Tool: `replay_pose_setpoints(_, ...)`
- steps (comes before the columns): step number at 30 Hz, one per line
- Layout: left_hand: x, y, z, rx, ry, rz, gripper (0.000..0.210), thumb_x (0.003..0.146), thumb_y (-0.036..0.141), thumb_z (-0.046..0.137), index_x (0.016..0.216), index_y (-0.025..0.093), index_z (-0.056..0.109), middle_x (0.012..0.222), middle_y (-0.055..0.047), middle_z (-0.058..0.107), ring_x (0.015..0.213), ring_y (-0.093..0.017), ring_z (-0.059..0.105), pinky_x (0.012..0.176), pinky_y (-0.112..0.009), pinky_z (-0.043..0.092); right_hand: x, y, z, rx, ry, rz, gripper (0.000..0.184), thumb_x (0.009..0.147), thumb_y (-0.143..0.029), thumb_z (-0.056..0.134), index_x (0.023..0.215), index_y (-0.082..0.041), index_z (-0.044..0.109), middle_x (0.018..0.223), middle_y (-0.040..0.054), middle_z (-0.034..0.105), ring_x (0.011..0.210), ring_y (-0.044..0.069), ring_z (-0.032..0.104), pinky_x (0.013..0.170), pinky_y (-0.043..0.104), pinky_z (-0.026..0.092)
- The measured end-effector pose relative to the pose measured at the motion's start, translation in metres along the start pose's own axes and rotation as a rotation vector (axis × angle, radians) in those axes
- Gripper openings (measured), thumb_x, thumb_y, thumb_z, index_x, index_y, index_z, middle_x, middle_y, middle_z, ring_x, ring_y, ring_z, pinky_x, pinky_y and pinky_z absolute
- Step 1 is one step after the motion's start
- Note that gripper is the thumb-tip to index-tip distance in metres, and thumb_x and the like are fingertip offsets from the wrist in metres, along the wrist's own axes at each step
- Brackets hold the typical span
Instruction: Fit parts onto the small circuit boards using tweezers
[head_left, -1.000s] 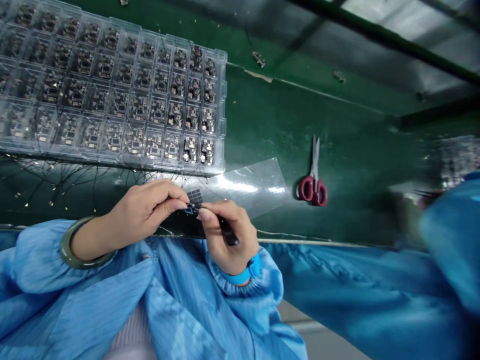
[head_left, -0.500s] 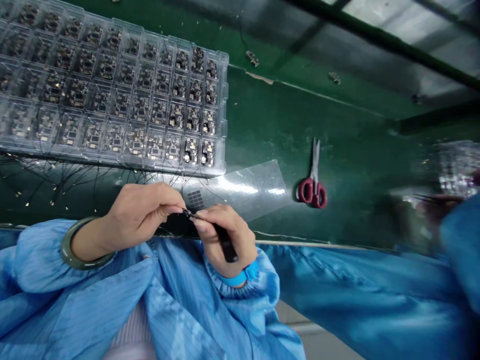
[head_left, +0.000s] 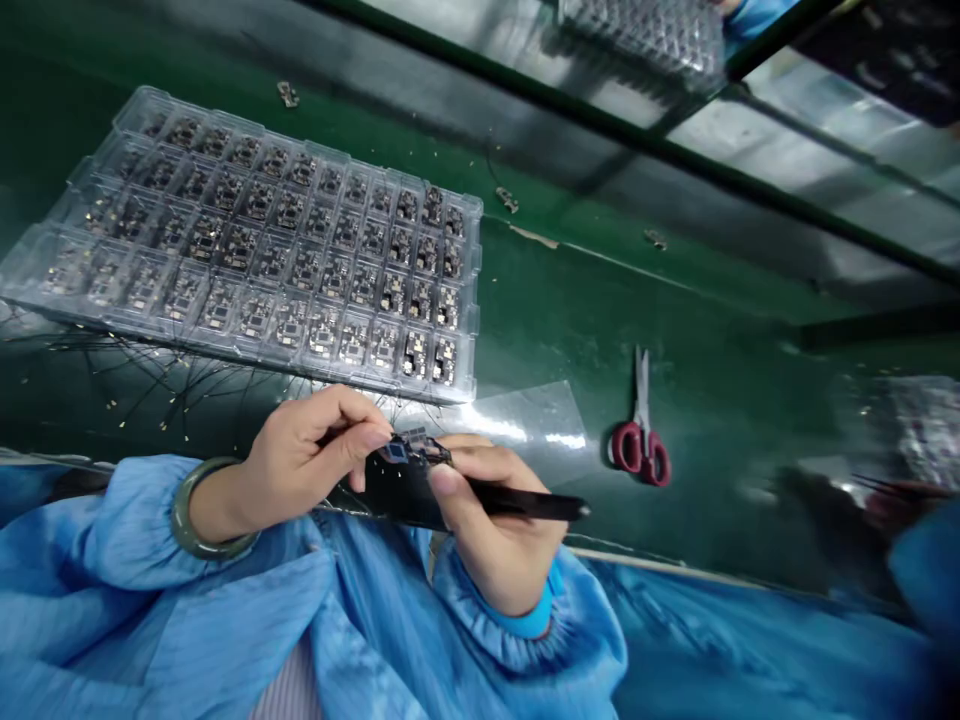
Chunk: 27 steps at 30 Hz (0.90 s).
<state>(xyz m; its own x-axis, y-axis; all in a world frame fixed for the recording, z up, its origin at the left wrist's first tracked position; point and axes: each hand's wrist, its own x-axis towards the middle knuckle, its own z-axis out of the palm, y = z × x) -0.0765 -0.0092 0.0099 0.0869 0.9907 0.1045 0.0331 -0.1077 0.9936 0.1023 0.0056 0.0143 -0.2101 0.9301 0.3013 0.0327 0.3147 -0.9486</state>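
Observation:
My left hand (head_left: 319, 455) is closed, with thumb and forefinger pinching the edge of a small circuit board (head_left: 397, 450) that shows a bluish square. My right hand (head_left: 506, 515) grips black tweezers (head_left: 525, 500), their rear end sticking out to the right past the palm. The tweezer tips are hard to make out, but the right fingertips are right beside the board. Just beyond the hands stands a clear plastic tray (head_left: 475, 385), its compartments holding many small circuit boards. Thin black wires (head_left: 180, 385) with small light ends lie along its near side.
Red-handled scissors (head_left: 639, 440) lie to the right, near a clear plastic sheet (head_left: 551, 420). Loose small parts (head_left: 507, 200) rest on the green table (head_left: 555, 310) behind. A co-worker's blue sleeve (head_left: 926, 560) is at the far right. A dark rail (head_left: 600, 105) crosses the back.
My view has shifted, so the tray shows more fully and lower. The board has turned to show its bluish square, and the tweezers' rear end has swung from pointing down toward the right.

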Motion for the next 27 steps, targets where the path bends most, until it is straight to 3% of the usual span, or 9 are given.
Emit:
replay_pose_setpoints(3,0.001,-0.007,-0.001,-0.147,0.108,0.005,0.016,0.092,0.022,0.057,0.108,0.02,0.056,0.103,-0.005,0.072,0.076,-0.01,0.07,0.067,-0.019,0.055,0.026,0.004,-0.001,-0.101,0.262,-0.176,0.022,0.082,-0.011,0.066,0.094,-0.029,0.069,0.085,-0.0004,0.074,0.077,0.018,0.071,0.069,0.034,0.059)
replay_pose_setpoints(5,0.003,-0.011,-0.003,-0.178,0.189,0.052,0.036,0.092,0.028,0.058,0.125,0.02,0.048,0.13,-0.012,0.06,0.108,-0.018,0.065,0.086,-0.027,0.055,0.046,0.013,-0.005,-0.321,0.446,-0.397,0.025,0.084,-0.012,0.063,0.1,-0.03,0.069,0.093,0.0007,0.074,0.084,0.02,0.071,0.074,0.037,0.059)
replay_pose_setpoints(6,0.004,-0.013,-0.003,-0.172,0.229,0.078,0.041,0.092,0.031,0.058,0.129,0.019,0.045,0.136,-0.014,0.054,0.119,-0.021,0.059,0.092,-0.03,0.053,0.055,0.018,-0.008,-0.486,0.437,-0.514,0.029,0.084,-0.01,0.063,0.105,-0.029,0.068,0.1,0.002,0.074,0.088,0.021,0.071,0.075,0.038,0.058)
replay_pose_setpoints(7,0.005,-0.014,-0.004,-0.155,0.268,0.101,0.042,0.092,0.031,0.056,0.13,0.018,0.045,0.138,-0.015,0.052,0.122,-0.022,0.056,0.096,-0.032,0.052,0.062,0.024,-0.011,-0.66,0.354,-0.62,0.032,0.083,-0.008,0.062,0.109,-0.028,0.067,0.107,0.0036,0.073,0.089,0.021,0.07,0.075,0.036,0.057)
replay_pose_setpoints(9,0.006,-0.015,-0.005,-0.11,0.327,0.116,0.036,0.094,0.028,0.053,0.128,0.018,0.047,0.134,-0.014,0.054,0.116,-0.02,0.06,0.095,-0.03,0.053,0.07,0.033,-0.016,-0.944,0.032,-0.765,0.035,0.082,-0.006,0.061,0.113,-0.021,0.065,0.115,0.0078,0.07,0.085,0.02,0.069,0.07,0.032,0.057)
replay_pose_setpoints(11,0.005,-0.014,-0.006,-0.048,0.345,0.107,0.03,0.095,0.023,0.051,0.124,0.018,0.051,0.125,-0.01,0.061,0.105,-0.016,0.066,0.092,-0.026,0.053,0.072,0.038,-0.017,-1.073,-0.278,-0.801,0.031,0.084,-0.006,0.058,0.113,-0.015,0.065,0.117,0.01,0.07,0.078,0.018,0.067,0.066,0.03,0.056)
replay_pose_setpoints(13,0.003,-0.013,-0.007,0.044,0.325,0.098,0.025,0.095,0.018,0.051,0.12,0.018,0.055,0.114,-0.007,0.066,0.099,-0.012,0.066,0.091,-0.022,0.052,0.07,0.039,-0.015,-1.092,-0.432,-0.745,0.026,0.087,-0.01,0.055,0.11,-0.013,0.067,0.117,0.0097,0.07,0.077,0.017,0.065,0.067,0.03,0.056)
replay_pose_setpoints(19,0.001,-0.013,-0.008,0.366,0.194,0.276,0.024,0.089,0.005,0.054,0.11,0.016,0.058,0.108,-0.006,0.064,0.105,-0.012,0.06,0.099,-0.023,0.045,0.068,0.035,-0.007,-1.027,-0.432,-0.606,0.023,0.09,-0.023,0.058,0.106,-0.012,0.069,0.118,0.0104,0.069,0.083,0.02,0.065,0.069,0.031,0.056)
replay_pose_setpoints(27,0.004,-0.016,-0.006,0.45,0.153,0.342,0.025,0.088,0.002,0.052,0.108,0.016,0.059,0.11,-0.007,0.064,0.109,-0.014,0.058,0.101,-0.026,0.044,0.069,0.038,-0.005,-0.99,-0.464,-0.526,0.025,0.092,-0.026,0.054,0.108,-0.015,0.068,0.117,0.0061,0.07,0.083,0.019,0.062,0.072,0.032,0.054)
